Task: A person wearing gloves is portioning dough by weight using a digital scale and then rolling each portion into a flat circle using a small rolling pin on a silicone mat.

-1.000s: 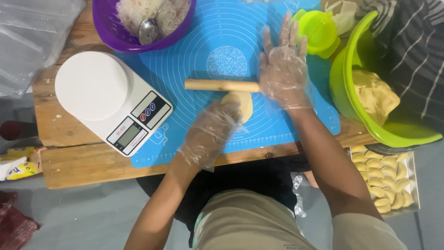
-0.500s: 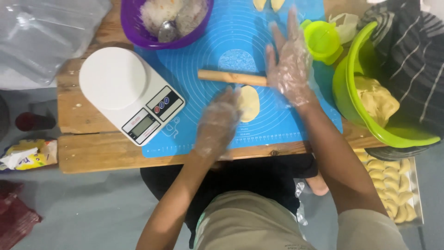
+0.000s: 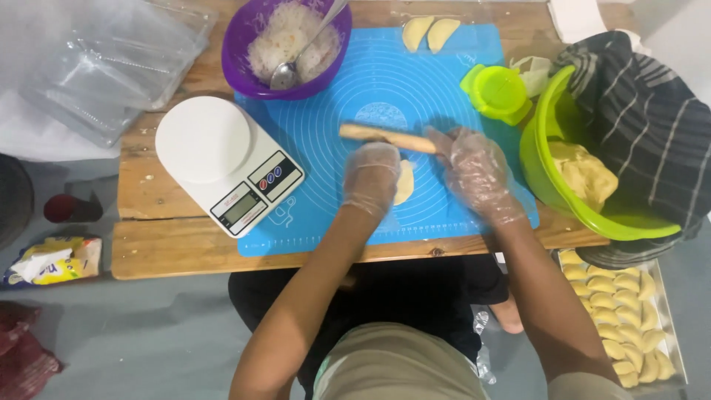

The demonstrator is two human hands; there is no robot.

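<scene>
**Desk:** What is at the centre?

**Photographer:** A small flattened disc of pale yellow dough point(image 3: 404, 181) lying on a blue silicone pastry mat printed with rings point(image 3: 326, 141), itself on a low table of bare wooden planks point(image 3: 159, 244). A thin wooden rolling pin point(image 3: 385, 135) lies across the mat just above the disc, seemingly touching its upper edge.

**Desk:** And the hands?

**Photographer:** Both wear clear plastic gloves. The left hand point(image 3: 370, 178) rests flat, fingers together, over the disc's left half and the pin's middle. The right hand point(image 3: 478, 170) lies palm down on the pin's right end, fingers loosely spread, clamped on nothing. The dough shows between the two hands, just below the pin.

**Desk:** Which step would you call it?

**Photographer:** By my reading, rolling out a wrapper, partway through; the disc looks oval, not round. The next pass likely calls for even pressure from both palms and a turn of the dough.

**Desk:** Surroundings?

**Photographer:** A white digital kitchen scale point(image 3: 226, 163) sits just left of the mat. Behind it, a purple plastic bowl of pale shredded filling point(image 3: 292, 44) with a metal spoon point(image 3: 296, 63). Two folded crescent pastries point(image 3: 429, 31) lie at the mat's far edge, a lime-green plastic press point(image 3: 496, 92) to the right. Further right, a lime-green basin holding a lump of dough point(image 3: 578, 178), partly draped with a dark striped cloth point(image 3: 644, 126). A tray of finished crescents point(image 3: 622, 326) sits on the floor below.
</scene>
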